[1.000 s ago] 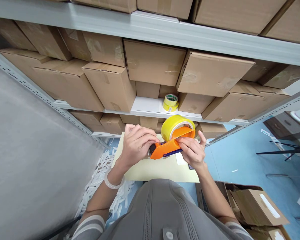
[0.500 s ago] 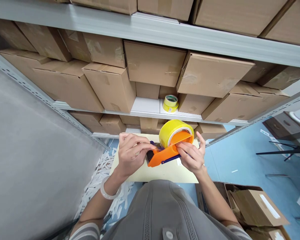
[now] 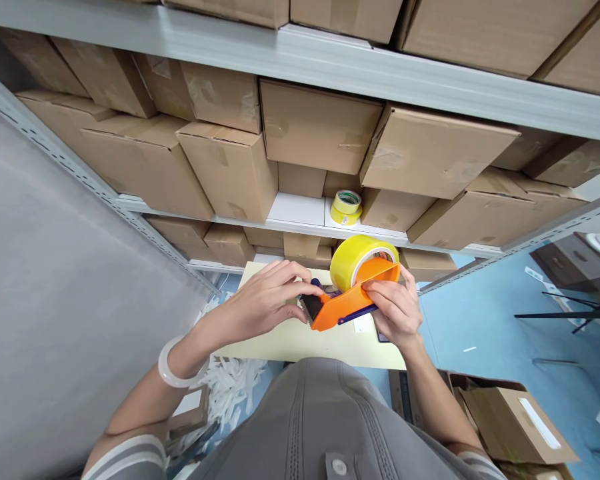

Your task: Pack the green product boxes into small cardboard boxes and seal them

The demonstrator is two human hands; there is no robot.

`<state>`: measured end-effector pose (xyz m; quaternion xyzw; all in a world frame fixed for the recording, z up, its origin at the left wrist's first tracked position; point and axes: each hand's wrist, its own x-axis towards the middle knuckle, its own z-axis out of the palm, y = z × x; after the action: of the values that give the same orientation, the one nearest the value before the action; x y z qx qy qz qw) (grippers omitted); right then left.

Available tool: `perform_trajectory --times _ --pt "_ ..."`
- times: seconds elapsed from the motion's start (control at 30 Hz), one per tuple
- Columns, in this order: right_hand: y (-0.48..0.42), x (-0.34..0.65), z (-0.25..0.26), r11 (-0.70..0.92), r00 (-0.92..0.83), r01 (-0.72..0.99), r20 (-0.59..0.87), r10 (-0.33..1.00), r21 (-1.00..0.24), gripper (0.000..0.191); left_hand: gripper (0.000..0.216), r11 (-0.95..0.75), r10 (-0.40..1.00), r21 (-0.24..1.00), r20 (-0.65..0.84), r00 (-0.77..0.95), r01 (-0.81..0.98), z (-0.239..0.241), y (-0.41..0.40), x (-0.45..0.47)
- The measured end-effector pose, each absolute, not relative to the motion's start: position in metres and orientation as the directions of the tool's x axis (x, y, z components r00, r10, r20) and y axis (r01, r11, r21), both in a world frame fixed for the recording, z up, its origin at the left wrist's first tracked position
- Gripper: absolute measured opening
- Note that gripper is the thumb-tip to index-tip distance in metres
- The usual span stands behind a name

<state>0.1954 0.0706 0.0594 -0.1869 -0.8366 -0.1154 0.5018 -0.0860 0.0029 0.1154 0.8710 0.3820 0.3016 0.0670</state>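
An orange and dark blue tape dispenser point(image 3: 337, 308) is held up in front of my body, above a pale yellow board. A wide roll of yellow tape point(image 3: 347, 261) is mounted on it. My right hand point(image 3: 397, 310) grips the dispenser by its orange body, below the roll. At the toothed cutter end, my left hand point(image 3: 265, 300) has its fingertips on the dark front plate, with the thumb beside the teeth. Whether a loose tape end lies under those fingers is hard to see.
Shelves ahead carry many cardboard boxes point(image 3: 320, 127). Yellow tape rolls point(image 3: 347, 208) are stacked on the middle shelf. Below my hands is the pale yellow board point(image 3: 280, 343). White paper strips point(image 3: 235, 387) litter the floor at left; an open carton point(image 3: 510, 420) stands at lower right.
The dispenser and my right hand have shifted slightly right. My left hand has turned flatter, its wrist and forearm swinging left, with the fingertips now around the cutter end.
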Motion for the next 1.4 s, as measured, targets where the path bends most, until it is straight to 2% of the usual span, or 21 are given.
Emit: perform_trajectory --times 0.2,0.3,0.6,0.67,0.9,1.2,1.3,1.4 --pt "0.067 0.196 0.060 0.907 -0.406 0.420 0.890 0.209 -0.022 0.023 0.019 -0.727 0.684 0.401 0.493 0.537 0.557 0.115 0.008 -0.083" --pt "0.066 0.196 0.059 0.912 -0.396 0.408 0.893 0.213 -0.037 0.024 0.018 -0.756 0.653 0.384 0.501 0.567 0.531 0.118 0.007 -0.082" --pt "0.069 0.198 0.058 0.931 -0.363 0.355 0.905 0.223 -0.087 0.027 0.018 -0.797 0.537 0.090 0.558 0.633 0.597 0.131 -0.004 -0.072" --pt "0.069 0.198 0.058 0.932 -0.356 0.349 0.906 0.230 -0.100 0.027 0.018 -0.798 0.526 0.065 0.560 0.640 0.599 0.133 -0.005 -0.070" --pt "0.068 0.195 0.064 0.924 -0.329 0.353 0.906 0.268 -0.146 0.025 0.024 -0.753 0.612 0.252 0.607 0.507 0.607 0.139 -0.004 -0.071" --pt "0.070 0.189 0.069 0.946 -0.423 0.284 0.865 0.271 -0.157 0.023 0.019 -0.721 0.640 0.253 0.600 0.480 0.645 0.142 -0.010 -0.074" --pt "0.069 0.188 0.070 0.940 -0.464 0.291 0.833 0.302 -0.179 0.020 0.020 -0.681 0.701 0.350 0.564 0.436 0.643 0.142 -0.008 -0.080" --pt "0.070 0.187 0.071 0.937 -0.514 0.284 0.793 0.327 -0.203 0.017 0.028 -0.652 0.758 0.491 0.443 0.479 0.577 0.142 -0.002 -0.091"
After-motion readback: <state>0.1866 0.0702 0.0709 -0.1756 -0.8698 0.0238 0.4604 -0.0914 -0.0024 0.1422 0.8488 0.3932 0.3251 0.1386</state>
